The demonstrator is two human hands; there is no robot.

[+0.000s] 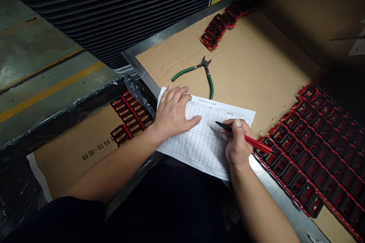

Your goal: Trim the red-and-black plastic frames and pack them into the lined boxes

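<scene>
A white printed form with a grid of rows and columns lies at the table's near edge, some handwriting near its top. My left hand rests flat on the form's left side, fingers spread. In my right hand is a red pen with a black tip end, pinched between thumb and fingers. Its tip points left, over the middle of the form; whether it touches the paper I cannot tell. Just beyond the form lie green-handled side cutters, their jaws and handles apart.
Rows of red-and-black rectangular parts cover the table's right side, with a shorter row at the back. Cardboard covers the tabletop. At lower left, a plastic-lined box holds cardboard and more parts. A dark ribbed stack stands behind the table.
</scene>
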